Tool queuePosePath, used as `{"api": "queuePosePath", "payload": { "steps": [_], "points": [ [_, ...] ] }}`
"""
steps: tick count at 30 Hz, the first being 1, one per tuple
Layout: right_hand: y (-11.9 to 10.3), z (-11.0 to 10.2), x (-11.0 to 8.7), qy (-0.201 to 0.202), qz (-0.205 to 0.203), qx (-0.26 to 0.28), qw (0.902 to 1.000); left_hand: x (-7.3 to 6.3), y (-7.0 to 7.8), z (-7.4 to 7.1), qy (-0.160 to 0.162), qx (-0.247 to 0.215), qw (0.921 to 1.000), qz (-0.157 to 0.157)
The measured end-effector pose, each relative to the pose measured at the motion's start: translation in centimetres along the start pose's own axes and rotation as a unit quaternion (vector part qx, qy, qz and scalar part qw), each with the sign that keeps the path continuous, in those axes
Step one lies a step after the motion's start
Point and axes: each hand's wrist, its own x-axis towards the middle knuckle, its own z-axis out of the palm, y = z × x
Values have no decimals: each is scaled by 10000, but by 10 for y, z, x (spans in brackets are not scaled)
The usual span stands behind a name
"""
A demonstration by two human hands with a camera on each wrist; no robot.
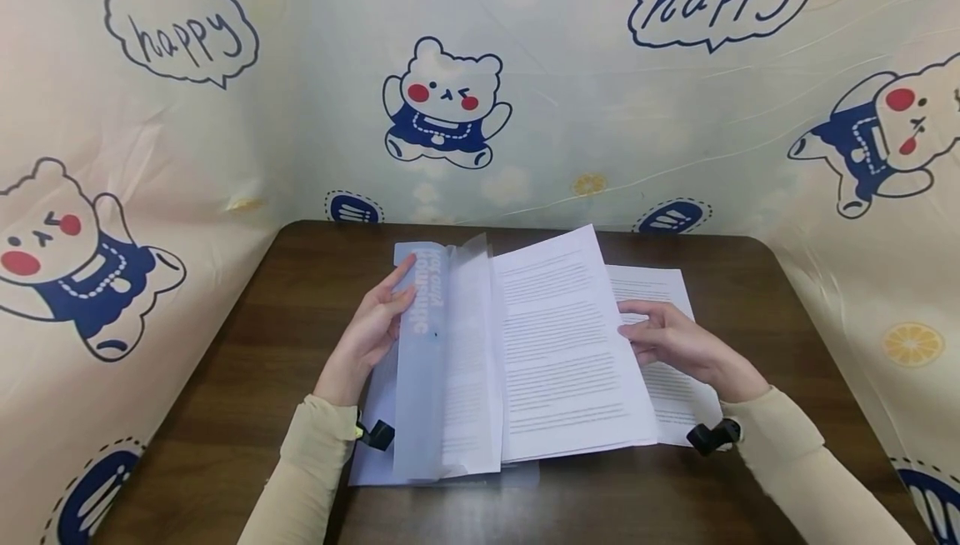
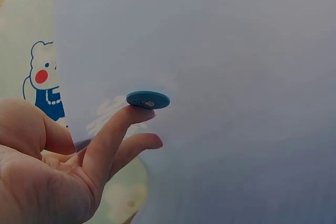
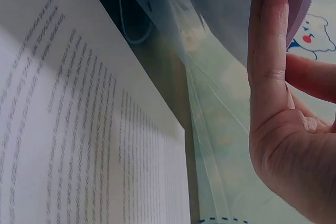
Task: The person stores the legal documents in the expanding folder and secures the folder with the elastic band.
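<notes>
A translucent blue plastic folder (image 1: pixel 420 395) stands partly open on the table, with pale lettering on its flap. My left hand (image 1: pixel 371 328) grips the flap's left side, thumb in front. In the left wrist view, one finger touches a round teal button (image 2: pixel 135 98) on the folder. Printed sheets (image 1: pixel 562 362) stand tilted at the folder's opening, and my right hand (image 1: pixel 675 341) pinches their right edge. From the right wrist, the fingers (image 3: pixel 270 66) lie against the raised paper. Another printed page (image 1: pixel 678 403) lies flat beneath that hand.
A dark wooden table (image 1: pixel 240 412) carries everything. Patterned fabric walls (image 1: pixel 555 137) with bears and "happy" bubbles enclose its back and sides. A thin cord (image 3: pixel 121 19) loops near the folder in the right wrist view. Small black cameras sit on both wrists.
</notes>
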Motion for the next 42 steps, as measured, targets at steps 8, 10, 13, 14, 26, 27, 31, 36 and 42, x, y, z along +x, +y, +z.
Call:
{"api": "queuePosePath", "payload": {
  "steps": [8,10,13,14,26,27,31,36,42],
  "points": [
    [4,18,11,143,217,29,9997,2,-2,-1,2,-78,10000,19],
    [6,23,14,214,250,52,9994,3,-3,-1,10,-96,9999,31],
    [9,30,20,313,304,47,9990,3,-4,-1,15,-109,9999,29],
    [10,33,21,342,310,50,9989,3,-4,-1,22,-109,9999,26],
    [16,57,39,379,260,146,9988,2,-4,0,57,-150,9999,3],
    [15,58,40,382,266,165,9988,2,-4,0,57,-153,9999,2],
    [13,63,43,368,248,146,9989,2,-4,1,64,-160,9999,-12],
    [12,69,50,336,220,145,9991,0,-3,1,93,-131,9999,-25],
    [12,77,57,367,250,37,9990,1,-3,3,127,-178,9998,8]
  ]
}}
